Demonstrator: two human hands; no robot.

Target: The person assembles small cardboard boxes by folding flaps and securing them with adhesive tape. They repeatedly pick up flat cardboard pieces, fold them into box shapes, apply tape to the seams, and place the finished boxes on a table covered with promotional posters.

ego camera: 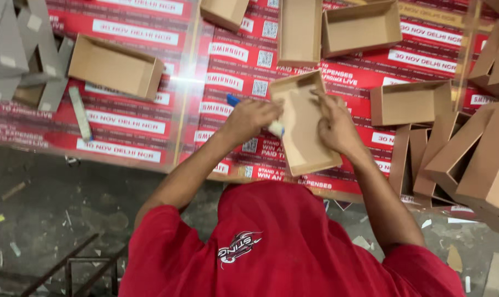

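We are working on a shallow open cardboard tray (pixel 303 132), which is lying tilted on the bench (pixel 123 124) just in front of us, near its near edge. Our left hand (pixel 250 118) is curled tight around a white tube with a blue end (pixel 233 100), and it is pressing the tube's tip at the tray's left wall. Our right hand (pixel 334 125) is steadying the tray, with its fingers hooking over the far right wall and the palm lying on the rim.

Judging by this, we are running the tube along the tray's side. The next move is probably asking for a firm hold on the right and a steady pass down that wall.

Further out, a red printed sheet is covering the bench. A finished box (pixel 115 66) is sitting far left, another box (pixel 411 102) to the right, and a third (pixel 362 27) at the far edge. Stacked brown trays (pixel 480 159) are crowding the right side. Grey card pieces (pixel 18 49) are piling up far left.
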